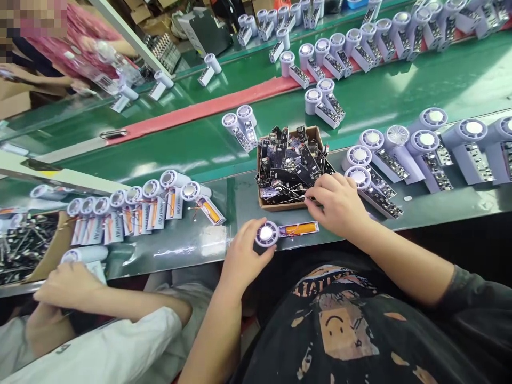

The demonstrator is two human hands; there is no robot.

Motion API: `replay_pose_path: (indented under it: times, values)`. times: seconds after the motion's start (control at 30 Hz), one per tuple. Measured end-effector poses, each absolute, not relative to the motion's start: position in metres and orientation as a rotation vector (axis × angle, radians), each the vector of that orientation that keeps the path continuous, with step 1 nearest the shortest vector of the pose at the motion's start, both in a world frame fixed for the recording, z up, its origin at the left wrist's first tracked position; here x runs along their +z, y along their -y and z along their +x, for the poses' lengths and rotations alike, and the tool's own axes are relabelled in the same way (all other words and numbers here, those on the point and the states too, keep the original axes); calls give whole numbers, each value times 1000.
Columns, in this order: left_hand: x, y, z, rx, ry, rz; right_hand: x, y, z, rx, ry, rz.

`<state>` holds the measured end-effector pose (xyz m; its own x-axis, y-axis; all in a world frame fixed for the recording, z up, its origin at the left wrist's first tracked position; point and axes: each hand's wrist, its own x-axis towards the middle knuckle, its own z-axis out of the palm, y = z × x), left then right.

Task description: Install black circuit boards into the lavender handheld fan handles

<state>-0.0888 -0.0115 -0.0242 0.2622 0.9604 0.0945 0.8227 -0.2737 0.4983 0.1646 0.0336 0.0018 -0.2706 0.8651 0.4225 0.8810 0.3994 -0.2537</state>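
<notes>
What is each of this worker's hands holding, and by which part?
The left hand grips a lilac fan by its round head. The right hand reaches into a box of circuit boards; whether its fingertips hold one cannot be told.

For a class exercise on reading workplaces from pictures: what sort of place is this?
Probably an electronics assembly line making small fans: a green conveyor belt carries rows of lilac fan bodies, and a cardboard box holds loose circuit boards.

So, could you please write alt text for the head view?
A person's left hand holds a lilac fan joined to an orange battery while the right hand reaches into a cardboard box of black circuit boards on a green workbench.
</notes>
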Motion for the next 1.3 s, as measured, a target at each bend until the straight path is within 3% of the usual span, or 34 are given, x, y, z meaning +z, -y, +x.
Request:
replay_pose_path:
  times: [0.2,0.47,0.67,0.8,0.97,1.17,1.3]
  values:
    - [-37,13,-65,654,-1527,2264,16,-26,188,148,1916,-1323]
    - [-46,8,-55,659,-1584,2344,19,-8,221,103,1737,-1290]
    - [-26,22,-61,860,-1476,2463,-14,25,221,194,1711,-1157]
    - [-3,31,-47,980,-1113,2581,-22,41,205,241,1855,-915]
    - [8,33,-33,708,-910,2603,-9,29,194,184,2113,-708]
    - [-5,33,-49,862,-1210,2389,-4,-17,202,-240,2377,-1036]
    - [-10,36,-54,917,-1181,2397,-6,-40,198,-395,2472,-1027]
